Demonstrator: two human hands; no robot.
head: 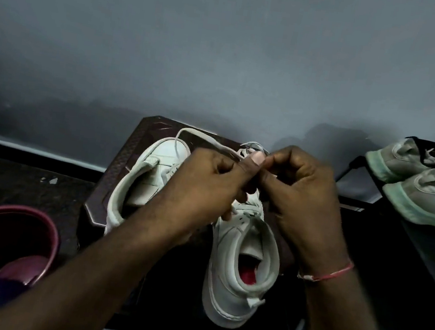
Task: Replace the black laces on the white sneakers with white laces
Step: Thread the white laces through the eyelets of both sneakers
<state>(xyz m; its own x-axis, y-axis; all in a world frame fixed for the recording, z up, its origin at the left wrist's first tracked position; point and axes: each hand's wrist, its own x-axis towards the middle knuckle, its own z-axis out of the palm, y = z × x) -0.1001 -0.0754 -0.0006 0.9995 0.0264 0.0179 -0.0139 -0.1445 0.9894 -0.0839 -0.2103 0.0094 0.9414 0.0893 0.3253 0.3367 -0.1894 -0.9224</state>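
White lace (pixel 203 139) pinched; hands (pixel 207 188) cover sneaker (pixel 241 266), bucket (pixel 9 209) near.

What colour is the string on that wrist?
Pinkish red. The string circles the right wrist, seen clearly in the head view.

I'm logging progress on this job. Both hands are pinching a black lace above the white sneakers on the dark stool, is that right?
No: the lace is white, not black, as the head view shows. The left hand and right hand do pinch it above the white sneakers on the dark stool.
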